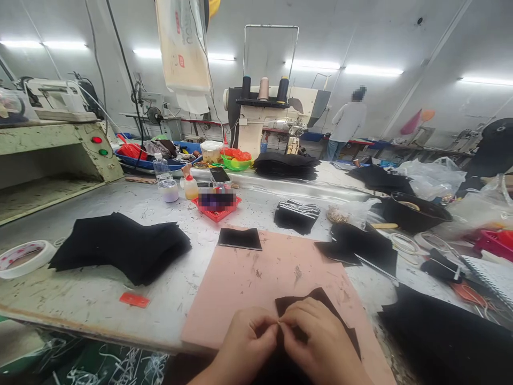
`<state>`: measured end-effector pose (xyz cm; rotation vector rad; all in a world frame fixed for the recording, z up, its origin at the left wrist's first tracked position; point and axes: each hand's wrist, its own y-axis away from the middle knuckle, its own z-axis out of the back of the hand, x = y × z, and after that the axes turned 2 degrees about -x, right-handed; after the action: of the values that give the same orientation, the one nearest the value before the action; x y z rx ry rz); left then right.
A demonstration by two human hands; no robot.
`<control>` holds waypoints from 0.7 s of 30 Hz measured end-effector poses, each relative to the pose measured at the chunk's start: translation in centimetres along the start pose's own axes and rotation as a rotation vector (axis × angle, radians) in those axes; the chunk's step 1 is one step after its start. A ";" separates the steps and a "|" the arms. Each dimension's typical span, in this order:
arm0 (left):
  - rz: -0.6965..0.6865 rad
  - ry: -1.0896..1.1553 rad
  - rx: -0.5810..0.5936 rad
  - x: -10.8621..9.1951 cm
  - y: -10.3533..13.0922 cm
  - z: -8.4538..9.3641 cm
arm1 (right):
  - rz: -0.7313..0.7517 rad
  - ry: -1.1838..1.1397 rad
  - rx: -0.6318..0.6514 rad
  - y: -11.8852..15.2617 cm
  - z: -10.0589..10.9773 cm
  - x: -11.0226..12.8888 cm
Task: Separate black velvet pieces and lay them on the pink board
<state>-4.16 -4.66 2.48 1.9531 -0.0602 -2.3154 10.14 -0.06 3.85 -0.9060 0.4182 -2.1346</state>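
My left hand (258,338) and my right hand (315,334) meet fingertip to fingertip over the near part of a pink board (240,283). Both are closed in a pinch; whatever lies between the fingertips is too small to make out. Under and behind my right hand is a black cut piece (326,299), partly hidden by the hands. A small black rectangular piece (240,238) rests at the board's far left corner. Across the board's right edge lie more black pieces (363,247).
A stack of black pieces (120,246) lies left, near a tape roll (26,258). Black pieces with white strips (297,215) sit behind the board. A red tray (216,214), bottles and a sewing machine (256,125) stand farther back. More black fabric (444,326) covers the right. A person (348,123) stands in the distance.
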 end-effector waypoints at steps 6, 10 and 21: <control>-0.011 -0.003 0.024 -0.4 0.1 0.0 | -0.222 -0.188 0.182 0.0 1.0 -0.4; -0.034 -0.008 0.029 -0.5 0.1 0.2 | -0.180 -0.171 0.146 0.2 1.0 -0.4; -0.089 -0.144 0.024 -0.2 0.0 -0.2 | 0.122 0.150 -0.264 0.6 -1.1 0.3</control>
<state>-3.89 -4.61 2.66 1.8327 -0.0137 -2.5203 9.51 -0.70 2.92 -0.8432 0.8259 -2.0726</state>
